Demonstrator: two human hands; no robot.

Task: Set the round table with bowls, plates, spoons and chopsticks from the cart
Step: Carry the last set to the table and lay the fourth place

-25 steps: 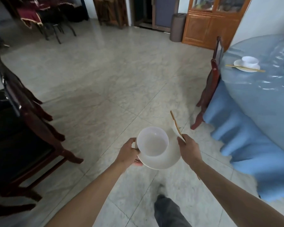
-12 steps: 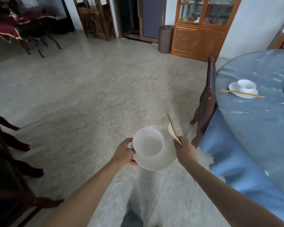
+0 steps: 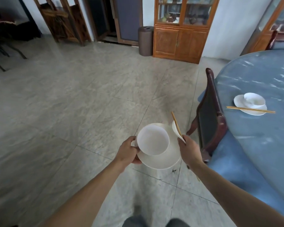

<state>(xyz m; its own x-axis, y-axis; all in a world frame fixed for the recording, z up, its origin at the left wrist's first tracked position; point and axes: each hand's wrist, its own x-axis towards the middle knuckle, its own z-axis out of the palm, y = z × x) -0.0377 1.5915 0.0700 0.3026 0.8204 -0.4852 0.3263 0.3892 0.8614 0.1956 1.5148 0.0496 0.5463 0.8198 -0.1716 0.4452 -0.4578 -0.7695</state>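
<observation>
The left hand point(image 3: 127, 150) grips a white plate point(image 3: 161, 160) with a bowl point(image 3: 152, 140) on it, over the floor beside the counter point(image 3: 256, 145). The right hand point(image 3: 189, 149) pinches chopsticks point(image 3: 176, 124) and a spoon point(image 3: 175, 130). Another plate, bowl and chopsticks lie on the counter.

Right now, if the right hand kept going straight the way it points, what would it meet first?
Probably nothing soon. The right hand, holding chopsticks and a spoon, points up-frame over open floor; the dark chair stands just to its right. Depth is uncertain.
</observation>
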